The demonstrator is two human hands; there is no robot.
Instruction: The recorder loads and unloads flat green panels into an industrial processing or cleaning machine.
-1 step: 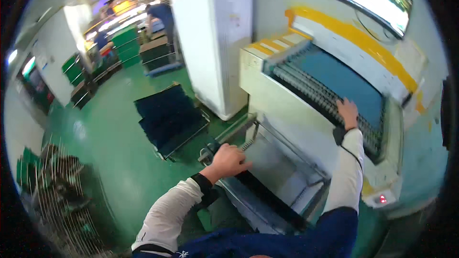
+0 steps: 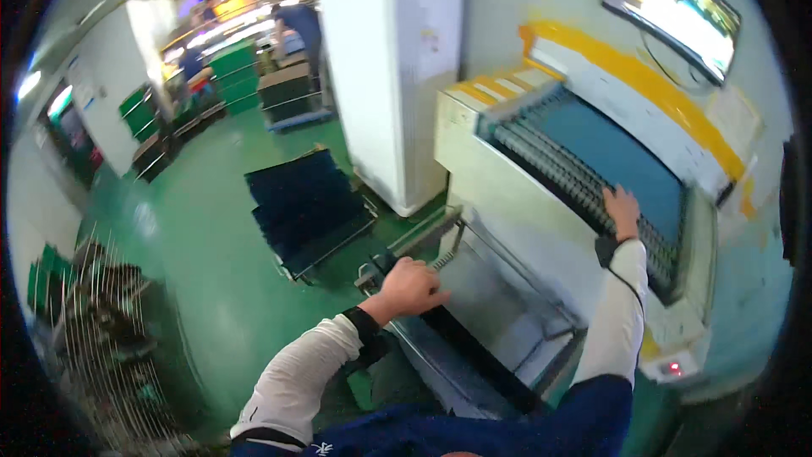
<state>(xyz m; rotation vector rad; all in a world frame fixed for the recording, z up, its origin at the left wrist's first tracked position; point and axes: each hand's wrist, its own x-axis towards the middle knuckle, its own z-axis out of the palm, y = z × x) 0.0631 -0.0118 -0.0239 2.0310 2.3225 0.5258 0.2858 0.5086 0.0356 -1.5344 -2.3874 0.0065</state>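
My left hand (image 2: 412, 289) is at the near side of a tilted metal frame. Its fingers curl over the end of a black bar (image 2: 478, 354), thumb pointing right. My right hand (image 2: 623, 211) reaches over the roller conveyor (image 2: 565, 161) of a pale machine (image 2: 507, 190). Fingers extended, it touches or hovers just above the dark rollers and holds nothing visible. Beyond the rollers lies a flat blue surface (image 2: 613, 140). Black bands circle both wrists, and a cord runs along the right sleeve.
A low rack with dark panels (image 2: 309, 203) stands on the green floor (image 2: 203, 262), left of a white pillar (image 2: 381, 76). Thin upright rods (image 2: 110, 330) fill the lower left. Green crates (image 2: 233, 72) and people are farther back. A screen (image 2: 674, 13) hangs upper right.
The whole view has shifted slightly, so the surroundings sit a little lower and farther right. Both hands keep their places on the bar and at the rollers.
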